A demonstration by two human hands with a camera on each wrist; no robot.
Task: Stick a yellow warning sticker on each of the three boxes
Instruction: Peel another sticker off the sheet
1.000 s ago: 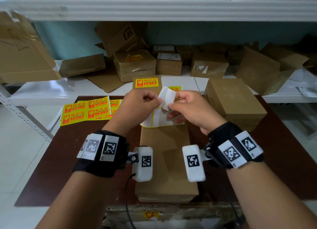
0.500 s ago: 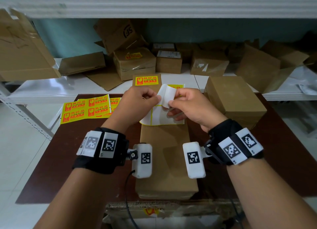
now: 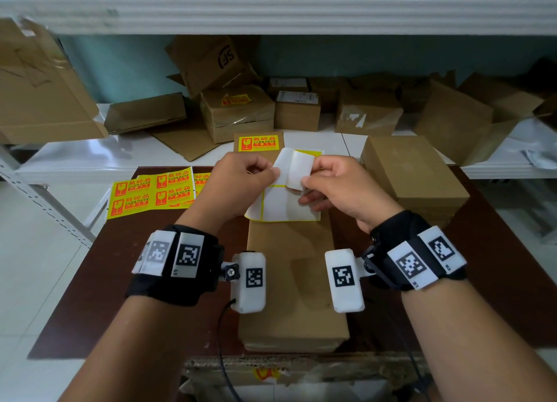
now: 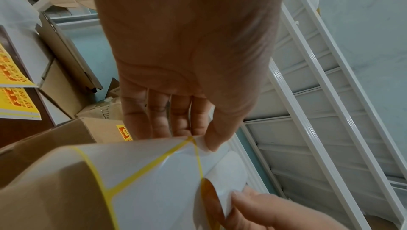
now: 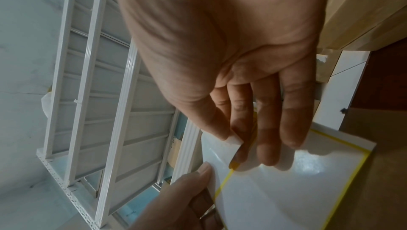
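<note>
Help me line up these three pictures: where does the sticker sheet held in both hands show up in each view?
Head view: sticker sheet at centre, held above the long box between left hand and right hand.
Left wrist view: lower centre, below the fingers.
Right wrist view: lower right, under the fingertips.
Shared landmark: the yellow lines across the sheet's white face.

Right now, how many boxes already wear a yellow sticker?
3: small central box, taped shelf box, seemingly a bottom-edge box; more may be hidden.
</note>
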